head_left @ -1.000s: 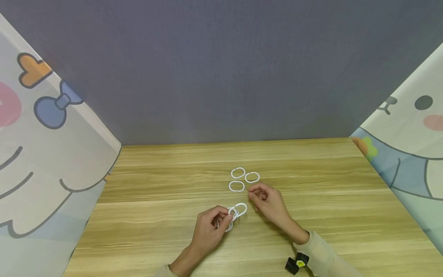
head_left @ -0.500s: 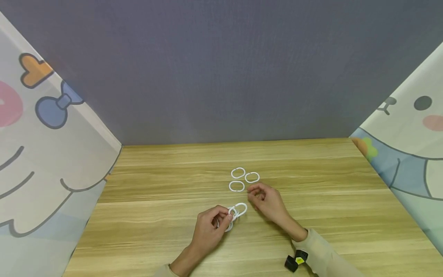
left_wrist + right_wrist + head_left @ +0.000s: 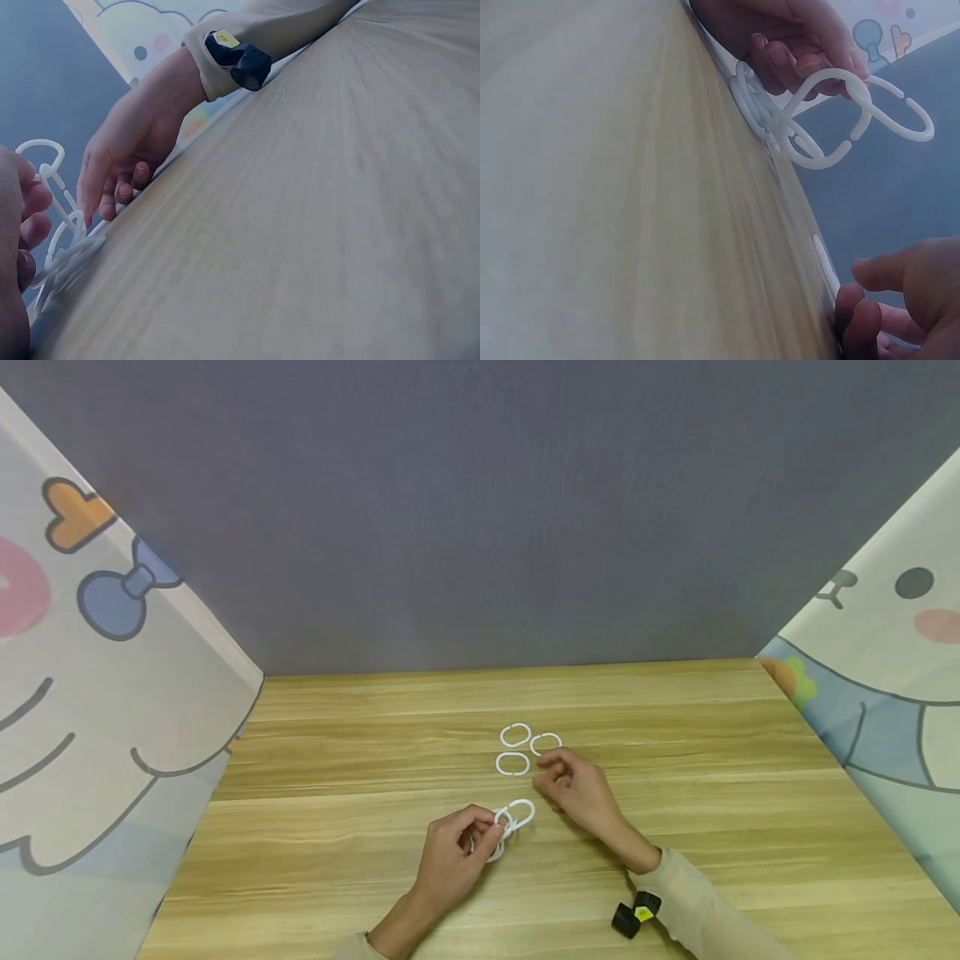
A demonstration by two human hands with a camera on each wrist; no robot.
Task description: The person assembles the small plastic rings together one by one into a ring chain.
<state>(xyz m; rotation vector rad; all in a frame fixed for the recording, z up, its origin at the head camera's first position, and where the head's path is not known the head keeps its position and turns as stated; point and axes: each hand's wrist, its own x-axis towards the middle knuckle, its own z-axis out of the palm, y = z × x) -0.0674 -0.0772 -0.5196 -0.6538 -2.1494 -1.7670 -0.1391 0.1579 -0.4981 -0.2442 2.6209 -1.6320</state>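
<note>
My left hand (image 3: 450, 856) pinches a short chain of white plastic C-shaped rings (image 3: 533, 811) between thumb and fingers. In the right wrist view, one ring (image 3: 826, 74) of this chain stands up from the fingertips, linked to another, while more rings hang lower near the tabletop. Three loose rings lie on the table ahead: a near one (image 3: 513, 753), a far one (image 3: 502, 736) and a right one (image 3: 533, 744). Just beside the near and right rings hovers my right hand (image 3: 581, 795), fingers loosely bent, holding nothing. Its fingertips partly cover the right ring.
The wooden table (image 3: 337, 860) reaches back to a grey wall panel (image 3: 480, 527). Cartoon-printed panels (image 3: 150, 710) flank both sides. A small black camera (image 3: 626, 920) sits on the right sleeve (image 3: 690, 902).
My right hand has shifted slightly left and forward, and its fingertips now overlap the right loose ring in view. The left hand and its chain have stayed put.
</note>
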